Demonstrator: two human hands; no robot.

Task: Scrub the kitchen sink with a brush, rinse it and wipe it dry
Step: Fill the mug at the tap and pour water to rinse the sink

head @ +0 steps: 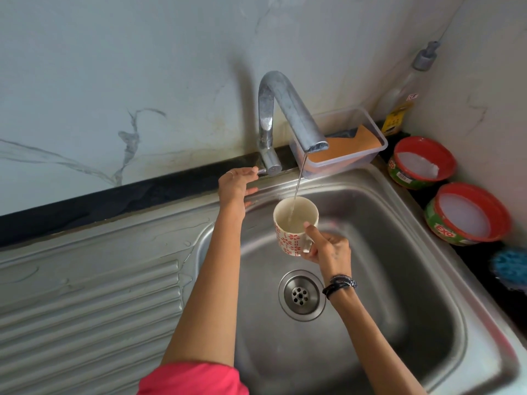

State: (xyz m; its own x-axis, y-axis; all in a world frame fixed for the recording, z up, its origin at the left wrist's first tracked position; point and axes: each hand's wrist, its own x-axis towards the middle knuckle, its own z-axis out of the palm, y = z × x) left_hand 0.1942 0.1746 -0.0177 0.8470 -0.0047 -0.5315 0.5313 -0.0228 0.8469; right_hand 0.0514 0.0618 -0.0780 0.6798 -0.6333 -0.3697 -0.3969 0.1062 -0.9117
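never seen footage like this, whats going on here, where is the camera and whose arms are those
There is no machine here. The single picture comes from a wide-angle camera worn on a person's head, looking down, so the two arms are that person's own.

Below is a steel sink with a drain. The left hand reaches to the tap, fingers at its lever. The right hand holds a mug by its handle under a thin stream of water.

To the right, on the counter, stand a clear box holding orange cloths, a pump bottle, two round tubs of cleaner, and something blue, blurred at the edge.
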